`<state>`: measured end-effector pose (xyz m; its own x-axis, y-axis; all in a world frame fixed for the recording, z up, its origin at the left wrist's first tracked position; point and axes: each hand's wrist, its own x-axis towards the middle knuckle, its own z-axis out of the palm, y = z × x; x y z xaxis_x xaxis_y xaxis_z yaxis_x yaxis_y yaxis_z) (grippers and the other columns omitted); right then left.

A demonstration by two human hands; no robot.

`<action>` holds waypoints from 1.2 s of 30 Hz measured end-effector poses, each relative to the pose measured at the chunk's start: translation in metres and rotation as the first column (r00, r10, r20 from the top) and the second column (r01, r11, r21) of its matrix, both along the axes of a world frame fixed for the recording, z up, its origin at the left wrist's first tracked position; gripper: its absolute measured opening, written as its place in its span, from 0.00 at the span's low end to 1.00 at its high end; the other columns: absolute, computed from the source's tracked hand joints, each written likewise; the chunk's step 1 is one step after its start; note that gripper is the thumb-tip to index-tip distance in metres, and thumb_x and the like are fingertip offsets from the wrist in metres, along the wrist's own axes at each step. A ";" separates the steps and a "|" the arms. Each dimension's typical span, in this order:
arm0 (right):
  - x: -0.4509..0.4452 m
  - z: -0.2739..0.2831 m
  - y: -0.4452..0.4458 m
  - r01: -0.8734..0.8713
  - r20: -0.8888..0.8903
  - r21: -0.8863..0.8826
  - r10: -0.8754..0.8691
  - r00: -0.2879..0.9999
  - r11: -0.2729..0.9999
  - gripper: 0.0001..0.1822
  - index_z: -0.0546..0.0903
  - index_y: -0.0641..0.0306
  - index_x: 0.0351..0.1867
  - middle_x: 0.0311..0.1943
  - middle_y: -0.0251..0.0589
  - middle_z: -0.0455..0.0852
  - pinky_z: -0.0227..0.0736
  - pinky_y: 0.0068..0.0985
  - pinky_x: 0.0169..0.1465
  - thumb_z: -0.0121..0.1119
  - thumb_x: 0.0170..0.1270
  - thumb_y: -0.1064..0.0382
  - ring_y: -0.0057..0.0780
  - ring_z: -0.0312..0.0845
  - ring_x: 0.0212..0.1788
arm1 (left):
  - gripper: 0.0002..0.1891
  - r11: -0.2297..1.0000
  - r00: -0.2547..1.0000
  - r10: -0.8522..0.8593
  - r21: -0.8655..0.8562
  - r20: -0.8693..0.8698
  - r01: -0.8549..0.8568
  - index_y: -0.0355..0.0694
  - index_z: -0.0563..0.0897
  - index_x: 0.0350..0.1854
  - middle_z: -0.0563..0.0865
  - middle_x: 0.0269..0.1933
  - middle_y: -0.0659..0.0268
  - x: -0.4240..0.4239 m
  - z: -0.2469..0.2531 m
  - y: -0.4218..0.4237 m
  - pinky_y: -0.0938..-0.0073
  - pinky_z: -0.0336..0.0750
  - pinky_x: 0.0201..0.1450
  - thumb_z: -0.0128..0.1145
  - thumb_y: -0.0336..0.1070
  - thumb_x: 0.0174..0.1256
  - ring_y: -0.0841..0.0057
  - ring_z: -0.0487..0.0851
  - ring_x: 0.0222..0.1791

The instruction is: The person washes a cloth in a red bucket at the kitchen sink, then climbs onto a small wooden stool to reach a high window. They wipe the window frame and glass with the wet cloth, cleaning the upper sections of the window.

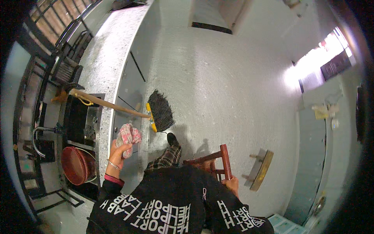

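My left hand (117,154), raised beside the counter edge, is closed around a bunched pink and white cloth (128,139). At the lower right, my right hand (231,185) grips the reddish-brown frame of a wooden chair (225,161), whose other parts are partly hidden by my jacket. A mop with dark strands (160,111) and a yellow head clamp rests on the floor just ahead of my foot. Its wooden handle (111,103) leans across the counter edge over the sink (92,122).
A red bucket (74,165) stands in the left basin near a curved faucet (39,143). The speckled counter (112,38) runs along the left. A small wooden bench (261,171) is on the floor at right, before a pale door (309,163). A dish rack (65,70) stands behind the sink.
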<state>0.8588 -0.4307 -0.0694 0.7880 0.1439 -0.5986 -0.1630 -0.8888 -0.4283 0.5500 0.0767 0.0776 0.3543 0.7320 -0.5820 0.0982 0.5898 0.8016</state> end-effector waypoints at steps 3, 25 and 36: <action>0.042 0.016 0.084 -0.111 0.008 -0.091 0.112 0.994 0.990 0.27 0.86 0.68 0.42 0.31 0.48 0.90 0.80 0.37 0.41 0.77 0.38 0.56 0.42 0.88 0.36 | 0.39 0.998 0.999 0.023 -0.060 -0.046 -0.026 0.38 0.67 0.66 0.83 0.52 0.61 0.014 0.007 0.027 0.64 0.79 0.50 0.74 0.31 0.50 0.70 0.84 0.49; 0.272 -0.029 0.606 0.300 -0.463 0.700 0.091 0.882 0.648 0.10 0.80 0.65 0.31 0.25 0.36 0.78 0.75 0.32 0.31 0.67 0.47 0.74 0.33 0.76 0.25 | 0.43 0.837 0.805 0.544 0.093 -0.238 -0.538 0.29 0.66 0.64 0.84 0.48 0.58 0.078 0.031 0.032 0.69 0.80 0.45 0.76 0.30 0.44 0.70 0.85 0.44; 0.438 -0.152 0.680 0.426 -0.703 0.571 0.151 0.695 0.701 0.06 0.78 0.57 0.31 0.30 0.34 0.77 0.77 0.35 0.47 0.65 0.54 0.66 0.33 0.77 0.39 | 0.33 0.592 0.540 0.780 0.091 -0.316 -0.801 0.38 0.72 0.60 0.83 0.43 0.66 0.199 0.069 -0.031 0.72 0.78 0.43 0.71 0.26 0.49 0.75 0.82 0.40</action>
<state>1.2968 0.2497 -0.2212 0.2618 0.6370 -0.7251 -0.7404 -0.3494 -0.5742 0.7492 0.0454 0.1467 -0.5451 0.5907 -0.5949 -0.2126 0.5890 0.7796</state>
